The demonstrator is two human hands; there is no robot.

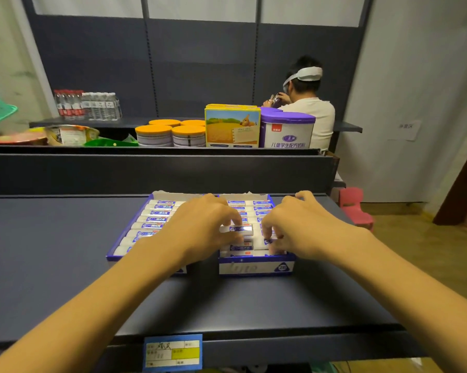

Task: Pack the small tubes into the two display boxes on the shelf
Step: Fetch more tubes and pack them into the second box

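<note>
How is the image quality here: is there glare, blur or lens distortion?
Head view: wide-angle bending curves the shelf edge and stretches both forearms; glare whitens the tube that the left hand pinches; the right hand casts soft shadow into the right box; the price label is too blurred to read.

the right display box (256, 266) carries "2b" in a rounded triangle on its front wall, beside large pale lettering too faint to read. the purple-lidded tin (287, 130) reads "儿童学生配方奶粉". writing on the blue shelf tag (172, 352), the tubes (157, 219) and the wall paper (406, 127) is too blurred to read.
</note>
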